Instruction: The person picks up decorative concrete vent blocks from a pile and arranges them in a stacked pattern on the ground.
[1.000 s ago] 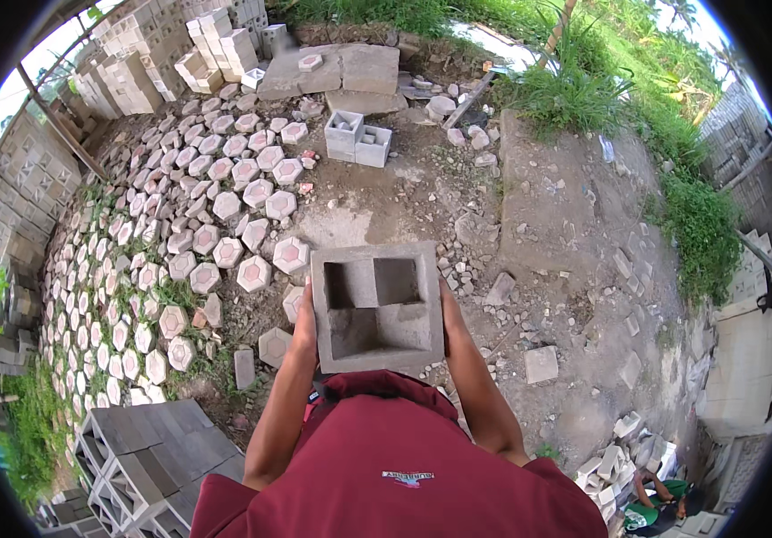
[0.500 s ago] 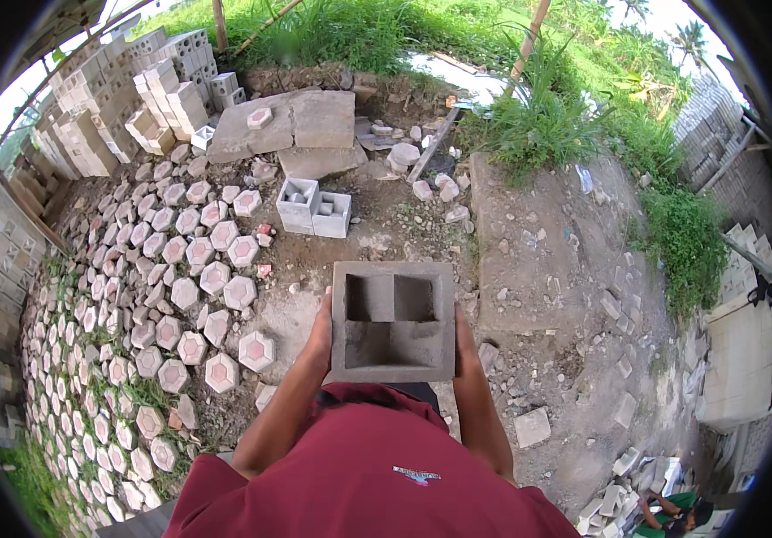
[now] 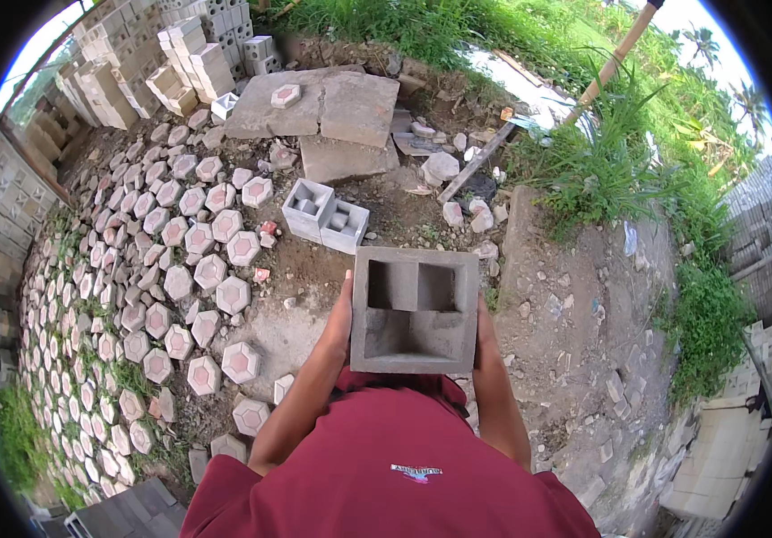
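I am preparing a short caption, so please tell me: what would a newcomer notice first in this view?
Probably the grey hollow block first, near the centre, held between the left hand and the right hand. Next come the hexagonal pavers, many with pinkish centres, spread widely over the left side. Just beyond the held block, two pale blocks stand side by side.

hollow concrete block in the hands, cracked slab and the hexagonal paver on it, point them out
Hollow concrete block (image 3: 416,313), head view: inner partition near its middle
Cracked slab (image 3: 357,106), head view: top face, right of crack
Hexagonal paver (image 3: 286,96), head view: top face
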Demonstrator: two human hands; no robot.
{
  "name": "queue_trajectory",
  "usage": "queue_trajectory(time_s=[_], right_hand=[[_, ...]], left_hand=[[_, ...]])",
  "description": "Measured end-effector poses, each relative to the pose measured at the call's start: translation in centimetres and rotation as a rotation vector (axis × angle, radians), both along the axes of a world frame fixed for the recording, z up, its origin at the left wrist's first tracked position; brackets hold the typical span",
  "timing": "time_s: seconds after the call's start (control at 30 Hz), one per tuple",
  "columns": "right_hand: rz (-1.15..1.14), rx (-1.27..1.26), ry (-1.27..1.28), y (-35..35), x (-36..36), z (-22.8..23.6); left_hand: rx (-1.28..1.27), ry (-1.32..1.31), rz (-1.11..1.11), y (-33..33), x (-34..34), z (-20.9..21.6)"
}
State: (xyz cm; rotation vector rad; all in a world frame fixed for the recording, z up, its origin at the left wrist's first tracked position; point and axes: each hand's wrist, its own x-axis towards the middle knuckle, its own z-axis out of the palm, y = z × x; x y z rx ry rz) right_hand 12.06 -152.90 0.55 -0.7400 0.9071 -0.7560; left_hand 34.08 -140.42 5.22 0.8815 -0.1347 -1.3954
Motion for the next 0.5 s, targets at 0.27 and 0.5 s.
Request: queue_trajectory(time_s=[0.27, 0.5], right_hand=[[0.410, 0.251, 0.118, -13.1, 10.9, 2.7], [0.510, 0.319, 0.140, -23.9, 22.4, -0.4]], left_hand=[[0.119, 0.125, 0.256, -7.4, 6.6, -2.2], [0.226, 0.349, 0.446, -16.4, 14.8, -5.9]])
